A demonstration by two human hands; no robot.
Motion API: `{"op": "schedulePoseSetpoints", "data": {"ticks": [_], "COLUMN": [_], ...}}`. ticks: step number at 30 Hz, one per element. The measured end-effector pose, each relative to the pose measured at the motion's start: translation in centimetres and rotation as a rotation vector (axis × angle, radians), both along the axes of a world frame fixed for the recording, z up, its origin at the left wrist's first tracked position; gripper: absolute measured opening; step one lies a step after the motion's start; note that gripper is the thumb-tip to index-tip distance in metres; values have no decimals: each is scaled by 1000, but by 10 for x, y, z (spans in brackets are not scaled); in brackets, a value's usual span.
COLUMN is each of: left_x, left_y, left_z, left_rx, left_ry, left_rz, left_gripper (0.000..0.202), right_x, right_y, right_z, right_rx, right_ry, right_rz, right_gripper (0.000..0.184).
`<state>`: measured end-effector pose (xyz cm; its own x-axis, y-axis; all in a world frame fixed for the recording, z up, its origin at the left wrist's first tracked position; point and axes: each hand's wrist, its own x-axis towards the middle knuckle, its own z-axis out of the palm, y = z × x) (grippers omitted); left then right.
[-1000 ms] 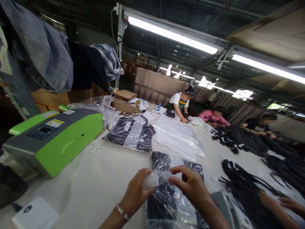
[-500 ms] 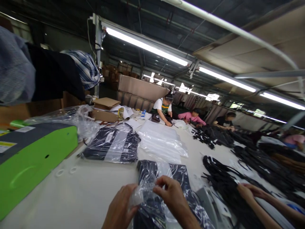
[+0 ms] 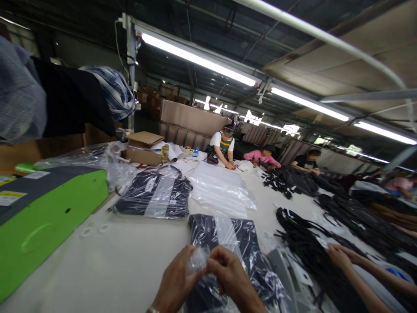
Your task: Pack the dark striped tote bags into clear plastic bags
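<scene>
At the bottom centre my left hand (image 3: 176, 282) and my right hand (image 3: 230, 276) are both closed on the crumpled near edge of a clear plastic bag (image 3: 197, 258). The bag holds a folded dark garment (image 3: 239, 248) that lies on the white table (image 3: 124, 256) and stretches away from me. My fingertips nearly meet over the bunched plastic. Only a strip of my left wrist shows at the frame's bottom edge.
A green and grey machine (image 3: 48, 213) stands at the left. Bagged dark garments (image 3: 154, 195) and a stack of empty clear bags (image 3: 221, 191) lie beyond. Dark straps (image 3: 302, 243) cover the right side, where a co-worker's hand (image 3: 339, 256) rests. Several people work at the far end.
The view swung right, pushing the green machine toward the left edge. My hands dropped lower and drew closer together on the bag's edge. The co-worker's hand slid a little inward on the straps.
</scene>
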<state>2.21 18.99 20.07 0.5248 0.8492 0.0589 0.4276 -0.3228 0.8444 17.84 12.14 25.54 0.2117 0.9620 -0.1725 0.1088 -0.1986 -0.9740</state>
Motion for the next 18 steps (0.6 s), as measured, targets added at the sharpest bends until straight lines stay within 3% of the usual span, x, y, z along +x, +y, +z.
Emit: {"op": "schedulePoseSetpoints", "data": {"ticks": [3, 7, 13, 15, 18], "left_x": [2, 1, -1, -1, -4], "left_y": [1, 1, -5, -5, -6], "left_z": [13, 16, 7, 7, 11], "left_rx": [-53, 11, 92, 105, 85], "left_ry": [-106, -193, -149, -149, -155], "left_rz": [-40, -87, -89, -94, -107], "left_gripper": [34, 37, 49, 49, 48], "right_x": [5, 15, 26, 29, 33], "right_y": [-7, -11, -2, 1, 6], "right_z": [3, 9, -6, -14, -22], "right_rx": [-70, -186, -272, -263, -201], "right_ry": [141, 223, -137, -224, -302], "right_rz": [46, 86, 113, 94, 64], "right_gripper": [51, 54, 79, 71, 37]}}
